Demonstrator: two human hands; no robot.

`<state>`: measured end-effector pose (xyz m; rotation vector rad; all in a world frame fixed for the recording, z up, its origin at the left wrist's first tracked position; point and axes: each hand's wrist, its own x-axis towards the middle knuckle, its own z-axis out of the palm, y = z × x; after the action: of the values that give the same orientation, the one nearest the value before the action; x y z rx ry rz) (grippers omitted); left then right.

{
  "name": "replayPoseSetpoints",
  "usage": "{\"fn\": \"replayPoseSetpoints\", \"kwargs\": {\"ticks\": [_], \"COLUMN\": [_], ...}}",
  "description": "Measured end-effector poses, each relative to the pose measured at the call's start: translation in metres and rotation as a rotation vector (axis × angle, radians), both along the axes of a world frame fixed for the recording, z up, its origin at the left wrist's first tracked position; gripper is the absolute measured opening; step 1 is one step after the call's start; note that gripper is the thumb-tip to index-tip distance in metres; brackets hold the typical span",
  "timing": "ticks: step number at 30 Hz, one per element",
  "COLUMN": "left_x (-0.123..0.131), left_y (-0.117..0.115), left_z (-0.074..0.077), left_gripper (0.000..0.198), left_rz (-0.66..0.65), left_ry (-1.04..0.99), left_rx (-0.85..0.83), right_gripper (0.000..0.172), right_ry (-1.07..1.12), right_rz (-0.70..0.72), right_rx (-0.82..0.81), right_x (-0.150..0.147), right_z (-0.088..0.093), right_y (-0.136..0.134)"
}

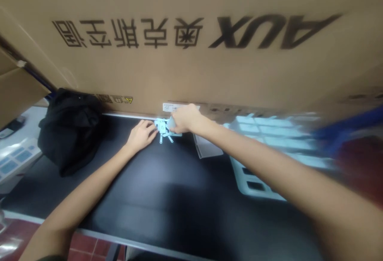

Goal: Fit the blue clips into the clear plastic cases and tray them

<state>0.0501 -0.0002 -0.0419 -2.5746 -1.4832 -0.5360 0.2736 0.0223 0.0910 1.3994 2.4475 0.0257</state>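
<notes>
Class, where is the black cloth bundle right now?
In the head view, the black cloth bundle sits at the left of the dark tabletop, left of the left hand, beside the carton.

Workshop-like spot, black table, printed carton, tiled floor
</notes>
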Motion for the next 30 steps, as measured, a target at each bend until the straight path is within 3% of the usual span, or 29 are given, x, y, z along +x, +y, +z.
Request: {"fn": "replayPoseSetpoints", "kwargs": {"ticks": [4, 8, 13, 18, 23, 30], "left_x": [0.0, 0.001, 0.001, 0.0, -0.002, -0.002], "left_y": [-0.003, -0.006, -0.007, -0.009, -0.008, -0.008], "left_z": [0.001, 0.005, 0.009, 0.008, 0.006, 0.006], "left_gripper": [0.027, 0.015, 0.03, 0.032, 0.034, 0.042], "left_rz": [-0.006, -0.007, -0.039, -0.1, -0.163, -0.17], "left_ry": [-0.032, -0.041, -0.093, -0.155, -0.198, -0.198], "left_rx": [-0.019, -0.086, -0.17, -0.216, -0.228, -0.227], "right_gripper": [0.063, 0.064, 0.061, 0.057, 0.064, 0.058], "right_ry": [-0.044, -0.067, -0.108, -0.124, -0.142, -0.091], "right_rz": [0.011, 0.033, 0.168, 0.258, 0.346, 0.355], "right_rx": [-0.023, 0.02, -0.031, -0.026, -0.019, -0.001], "right_x": [-0.002, 0.008, 0.027, 0.031, 0.026, 0.025], "right_z": [-0.008, -0.01, -0.011, -0.03, -0.044, -0.031], "right_y": [0.007, 0.012, 0.019, 0.022, 0.022, 0.025]}}
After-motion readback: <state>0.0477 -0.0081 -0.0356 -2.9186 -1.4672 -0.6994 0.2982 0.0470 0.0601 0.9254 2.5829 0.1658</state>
